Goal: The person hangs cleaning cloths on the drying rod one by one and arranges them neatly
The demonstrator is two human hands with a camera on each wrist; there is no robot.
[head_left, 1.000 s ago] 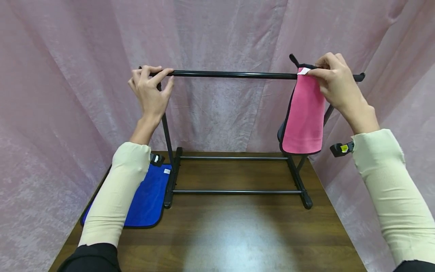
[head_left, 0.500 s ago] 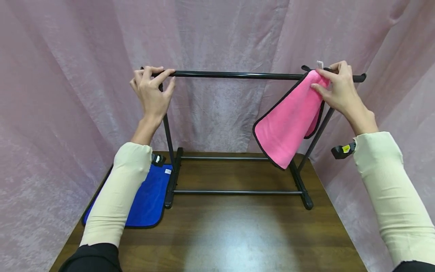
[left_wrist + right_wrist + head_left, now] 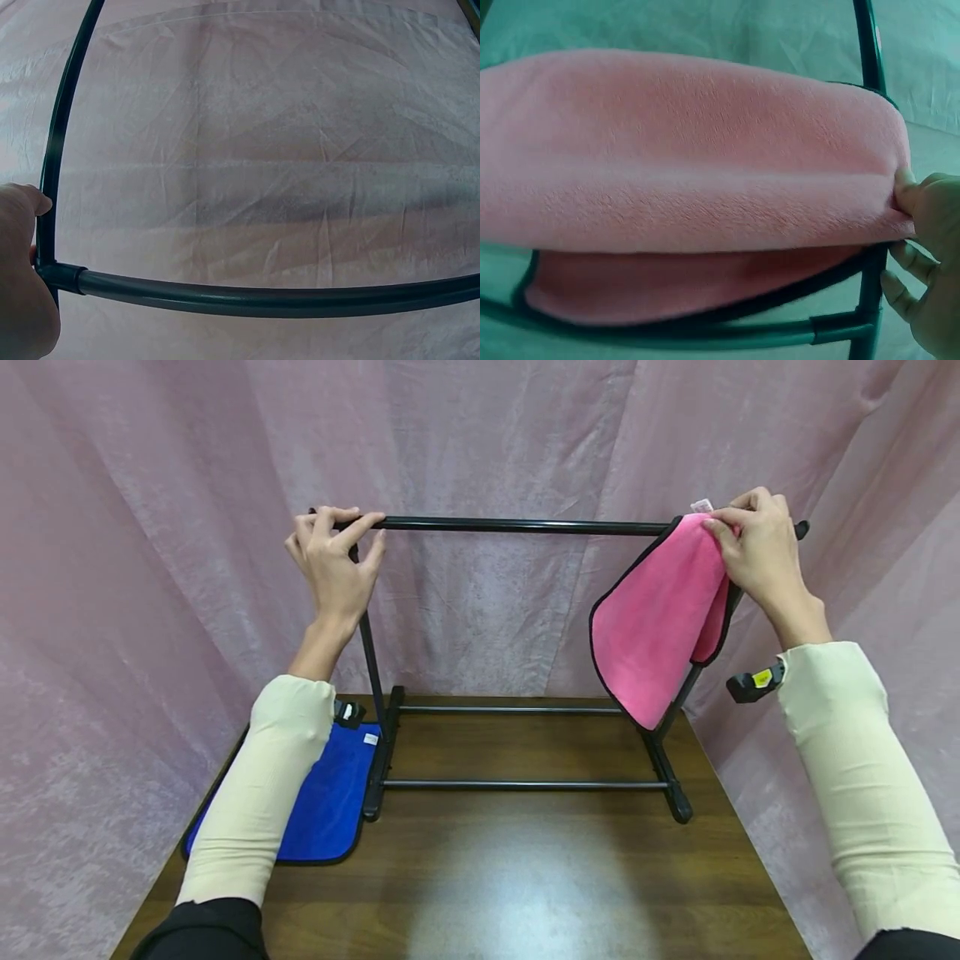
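- The rack (image 3: 525, 710) stands on the counter (image 3: 525, 877), towards its back.
- A folded cloth (image 3: 660, 618) hangs from the right end of the rack's top bar (image 3: 517, 526).
- A second cloth (image 3: 330, 802) lies flat on the counter, left of the rack's left foot.
- A curtain (image 3: 487, 443) hangs behind.

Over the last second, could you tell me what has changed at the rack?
The right hand has gathered the pink towel at the top rail: from hanging straight down it was swung out leftward, and now hangs bunched from its pinched corner. The left hand stays on the rail's left end; the blue towel has not moved.
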